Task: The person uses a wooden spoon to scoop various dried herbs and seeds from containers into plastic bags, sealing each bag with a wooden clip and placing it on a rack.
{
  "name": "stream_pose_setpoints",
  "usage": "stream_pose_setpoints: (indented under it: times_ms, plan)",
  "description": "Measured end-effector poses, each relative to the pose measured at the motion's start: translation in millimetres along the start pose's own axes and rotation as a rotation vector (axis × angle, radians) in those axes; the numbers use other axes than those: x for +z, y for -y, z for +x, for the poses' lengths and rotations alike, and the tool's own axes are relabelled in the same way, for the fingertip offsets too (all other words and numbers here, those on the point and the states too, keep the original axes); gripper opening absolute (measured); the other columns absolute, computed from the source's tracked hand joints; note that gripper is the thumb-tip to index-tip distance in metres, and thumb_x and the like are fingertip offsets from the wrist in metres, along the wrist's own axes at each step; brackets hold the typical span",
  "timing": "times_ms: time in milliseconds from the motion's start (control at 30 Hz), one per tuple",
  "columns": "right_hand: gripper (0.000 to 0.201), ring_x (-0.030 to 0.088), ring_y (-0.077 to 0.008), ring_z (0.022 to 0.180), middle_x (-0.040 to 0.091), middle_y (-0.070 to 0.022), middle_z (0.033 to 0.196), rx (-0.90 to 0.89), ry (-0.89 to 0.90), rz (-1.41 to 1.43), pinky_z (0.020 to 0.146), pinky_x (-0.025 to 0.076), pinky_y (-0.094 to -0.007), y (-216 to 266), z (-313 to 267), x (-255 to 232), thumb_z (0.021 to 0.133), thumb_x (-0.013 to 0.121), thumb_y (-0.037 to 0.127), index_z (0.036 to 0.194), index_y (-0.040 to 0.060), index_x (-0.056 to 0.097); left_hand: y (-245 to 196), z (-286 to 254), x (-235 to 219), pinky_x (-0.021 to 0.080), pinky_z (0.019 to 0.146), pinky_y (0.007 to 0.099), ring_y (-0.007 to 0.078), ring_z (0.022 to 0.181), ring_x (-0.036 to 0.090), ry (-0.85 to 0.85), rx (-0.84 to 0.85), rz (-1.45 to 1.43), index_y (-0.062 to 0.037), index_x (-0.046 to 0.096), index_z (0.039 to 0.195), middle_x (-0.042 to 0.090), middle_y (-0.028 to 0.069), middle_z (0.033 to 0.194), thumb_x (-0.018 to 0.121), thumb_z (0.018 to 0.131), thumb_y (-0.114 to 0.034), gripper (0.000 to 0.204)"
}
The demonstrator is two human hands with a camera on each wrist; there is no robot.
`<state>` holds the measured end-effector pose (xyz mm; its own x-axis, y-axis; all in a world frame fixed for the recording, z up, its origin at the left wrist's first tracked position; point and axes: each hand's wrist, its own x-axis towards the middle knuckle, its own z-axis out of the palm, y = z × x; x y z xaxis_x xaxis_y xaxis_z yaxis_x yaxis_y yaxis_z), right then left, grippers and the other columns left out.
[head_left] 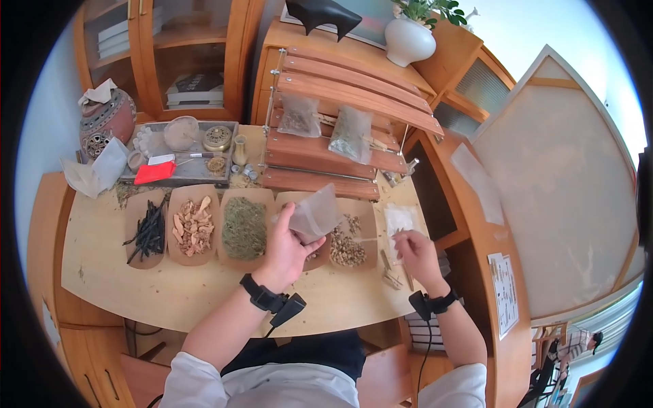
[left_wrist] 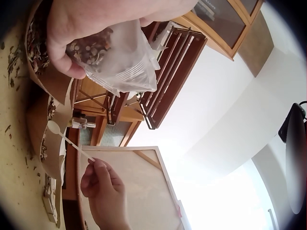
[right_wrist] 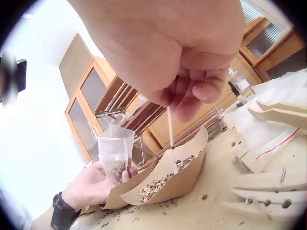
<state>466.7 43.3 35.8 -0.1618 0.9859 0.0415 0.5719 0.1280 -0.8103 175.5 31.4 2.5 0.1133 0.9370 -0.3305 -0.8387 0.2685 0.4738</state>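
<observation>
My left hand (head_left: 280, 253) grips a translucent bag (head_left: 316, 214) over the paper trays; chopped dried bits lie inside the bag (left_wrist: 103, 52) in the left wrist view. To its right, my right hand (head_left: 418, 257) pinches the thin handle of a pale spoon (left_wrist: 54, 127). In the right wrist view the spoon (right_wrist: 171, 125) points down at a paper tray (right_wrist: 194, 165) of brown and cream chips (right_wrist: 156, 188), its lower end at the chips. Whether the spoon carries anything cannot be told. The left hand partly hides another tray.
Trays of dark strips (head_left: 147, 234), pale orange slices (head_left: 193, 228) and green herb (head_left: 244, 228) stand at left. Behind are a grey tray (head_left: 182, 178) of small vessels and a wooden rack (head_left: 326, 144) with two filled bags. Wooden clips (head_left: 391, 277) and clear bags (head_left: 401, 219) lie at right.
</observation>
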Motion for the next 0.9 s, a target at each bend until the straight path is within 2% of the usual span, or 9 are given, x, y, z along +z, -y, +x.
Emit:
stream_pose_setpoints:
  times_ms: [67,233,333,433,633,767,900]
  plan:
    - [0.016,0.059,-0.0074,0.066,0.062,-0.0029,0.078,0.045,-0.054,-0.055,0.060,0.048,-0.0222,-2.2,3.7,-3.8,0.098,0.054,0.007,0.101,-0.0047,0.065,0.6,1.8,-2.3,0.043,0.098,0.0434,0.0223,0.121,0.049,0.012,0.003,-0.005,-0.0121,0.047,0.134,0.051,0.0069,0.132,0.055,0.094,-0.052,0.057]
    - [0.022,0.055,-0.0090,0.057,0.059,-0.0033,0.071,0.260,0.068,0.199,0.050,0.043,-0.0240,-2.1,3.9,12.5,0.099,0.053,0.014,0.096,-0.0043,0.065,0.8,1.1,0.1,0.043,0.098,0.0448,0.0222,0.120,0.049,0.000,-0.003,0.003,-0.0121,0.047,0.131,0.051,0.0071,0.130,0.056,0.094,-0.052,0.055]
    - [0.021,0.054,-0.0089,0.057,0.058,-0.0028,0.072,0.404,0.138,0.319,0.050,0.042,-0.0230,-2.1,8.2,21.3,0.099,0.052,0.014,0.093,-0.0027,0.064,0.0,0.6,1.5,0.043,0.098,0.0442,0.0224,0.121,0.049,-0.005,0.001,0.011,-0.0117,0.047,0.133,0.051,0.0077,0.131,0.054,0.095,-0.051,0.055]
    - [0.021,0.052,-0.0093,0.055,0.056,-0.0017,0.072,0.494,0.125,0.429,0.050,0.042,-0.0234,2.7,9.2,24.5,0.098,0.053,0.015,0.091,-0.0015,0.063,-1.9,-1.8,6.1,0.043,0.098,0.0435,0.0226,0.121,0.049,-0.012,-0.003,0.019,-0.0113,0.046,0.135,0.052,0.0083,0.132,0.051,0.097,-0.050,0.055]
    - [0.020,0.051,-0.0091,0.060,0.055,-0.0009,0.075,0.595,0.134,0.648,0.052,0.041,-0.0227,-6.3,13.0,22.1,0.098,0.055,0.015,0.092,-0.0010,0.064,-2.1,-0.4,2.4,0.043,0.099,0.0435,0.0230,0.121,0.049,0.016,-0.005,0.010,-0.0108,0.046,0.136,0.051,0.0087,0.133,0.050,0.097,-0.051,0.056]
    - [0.017,0.051,-0.0087,0.062,0.055,-0.0009,0.078,0.554,0.136,0.686,0.053,0.040,-0.0224,-4.4,17.3,9.5,0.098,0.055,0.014,0.095,-0.0014,0.063,-2.8,-1.0,3.5,0.043,0.099,0.0437,0.0231,0.122,0.049,0.005,-0.001,0.020,-0.0106,0.045,0.137,0.051,0.0088,0.133,0.050,0.097,-0.051,0.057]
    - [0.016,0.049,-0.0084,0.063,0.055,-0.0010,0.080,0.460,0.100,0.720,0.053,0.039,-0.0225,25.9,31.2,-5.9,0.098,0.055,0.013,0.094,-0.0014,0.062,-2.0,-0.9,2.9,0.043,0.098,0.0437,0.0231,0.122,0.049,0.004,0.004,0.029,-0.0110,0.045,0.138,0.051,0.0091,0.134,0.051,0.097,-0.051,0.058]
